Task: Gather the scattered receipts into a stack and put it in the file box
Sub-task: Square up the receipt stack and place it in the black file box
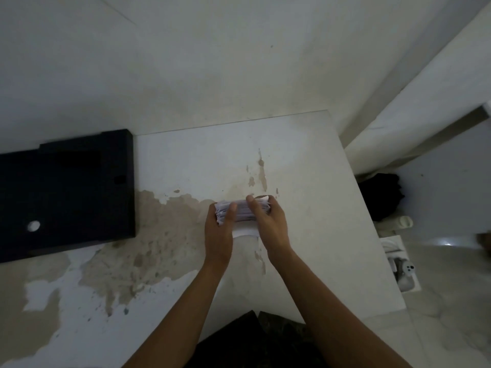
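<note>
Both hands (218,229) (271,224) clasp receipts (240,211), seemingly stacked

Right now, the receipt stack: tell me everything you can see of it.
The receipt stack is a thick bundle of thin white paper slips, edges uneven. The left hand and right hand grip its two ends, thumbs on top, over the stained white table; whether it rests there is unclear. Print unreadable.

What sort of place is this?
Probably a plain room in a home, though I cannot be sure: a worn white table stands against a bare wall, beside a pale shiny floor.
</note>
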`<action>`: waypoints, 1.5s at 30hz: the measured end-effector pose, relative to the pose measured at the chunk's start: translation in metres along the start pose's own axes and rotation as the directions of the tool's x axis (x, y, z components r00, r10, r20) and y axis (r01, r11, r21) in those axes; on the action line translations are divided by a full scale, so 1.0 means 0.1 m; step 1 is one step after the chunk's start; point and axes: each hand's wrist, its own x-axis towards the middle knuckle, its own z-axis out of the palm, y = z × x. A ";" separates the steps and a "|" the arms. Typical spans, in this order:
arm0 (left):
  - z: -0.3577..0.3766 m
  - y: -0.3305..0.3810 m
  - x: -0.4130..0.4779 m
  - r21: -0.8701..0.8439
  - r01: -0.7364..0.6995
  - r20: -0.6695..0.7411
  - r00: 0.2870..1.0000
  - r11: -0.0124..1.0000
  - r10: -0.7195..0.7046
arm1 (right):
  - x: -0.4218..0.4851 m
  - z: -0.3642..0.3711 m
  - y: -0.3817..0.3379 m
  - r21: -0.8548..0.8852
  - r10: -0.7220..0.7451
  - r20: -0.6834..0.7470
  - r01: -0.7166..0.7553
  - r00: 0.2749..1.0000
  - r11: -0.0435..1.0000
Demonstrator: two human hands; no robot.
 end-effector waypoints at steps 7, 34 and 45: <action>0.11 0.06 0.03 -0.150 0.073 -0.242 0.964 0.986 -0.108 | -0.14 -0.11 0.11 0.095 -0.055 0.229 0.034 0.972 0.995; -0.20 0.12 -0.06 -0.207 0.000 -0.093 0.995 0.978 -0.020 | -0.01 -0.11 0.37 -0.371 -0.190 0.257 0.279 0.948 0.886; -0.24 0.14 0.10 -0.349 0.158 0.003 0.986 0.924 -0.167 | 0.00 -0.06 0.34 -0.411 -0.129 0.115 0.165 0.985 0.896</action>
